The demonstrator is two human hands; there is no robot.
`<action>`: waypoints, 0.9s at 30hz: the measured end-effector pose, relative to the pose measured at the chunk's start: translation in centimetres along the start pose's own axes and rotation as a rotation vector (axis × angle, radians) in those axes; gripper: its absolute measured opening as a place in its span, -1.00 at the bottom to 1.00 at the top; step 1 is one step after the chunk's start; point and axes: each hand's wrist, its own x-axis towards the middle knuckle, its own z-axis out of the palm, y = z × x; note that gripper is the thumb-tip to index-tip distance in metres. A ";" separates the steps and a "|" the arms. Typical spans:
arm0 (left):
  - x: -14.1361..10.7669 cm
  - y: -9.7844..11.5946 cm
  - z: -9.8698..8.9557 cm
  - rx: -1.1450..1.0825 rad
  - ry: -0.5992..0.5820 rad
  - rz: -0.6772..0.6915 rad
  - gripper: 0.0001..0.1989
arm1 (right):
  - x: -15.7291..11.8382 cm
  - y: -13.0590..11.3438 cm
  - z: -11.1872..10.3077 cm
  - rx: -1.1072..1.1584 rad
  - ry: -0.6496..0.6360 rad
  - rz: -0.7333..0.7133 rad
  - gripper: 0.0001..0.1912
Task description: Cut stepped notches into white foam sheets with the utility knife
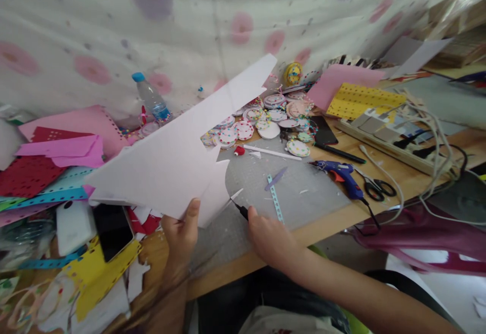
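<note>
My left hand (181, 233) grips the lower edge of a large white paper sheet (167, 167), thumb on top. The sheet is tilted up over the table, with an irregular cut-out edge and a long strip reaching to the upper right. In my closed right hand (271, 238) is a slim black-handled tool (240, 209) with a thin pointed tip, close to the sheet's lower right edge. Its exact kind is hard to make out. A grey cutting mat (319, 192) lies beneath, bearing a light-blue punched strip (275, 197) and a purple paper piece (276, 178).
Decorated paper discs (269, 116) are heaped behind the mat. To the right lie a blue glue gun (343, 174), scissors (375, 184), a black pen (339, 153) and a power strip (387, 144) with cables. Coloured sheets (61, 147), a phone (113, 231) and a bottle (152, 96) stand left.
</note>
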 end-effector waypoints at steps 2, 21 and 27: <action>0.0 0.1 0.2 -0.036 0.012 0.017 -0.84 | 0.0 0.0 0.0 0.018 -0.024 0.036 -0.65; -0.1 4.4 0.0 -0.070 0.224 0.279 -0.48 | 0.3 0.2 0.1 0.039 0.017 0.013 -0.67; -1.5 6.3 -0.8 0.473 -0.037 1.007 -0.50 | 0.1 0.3 1.1 0.061 0.085 -0.011 -0.69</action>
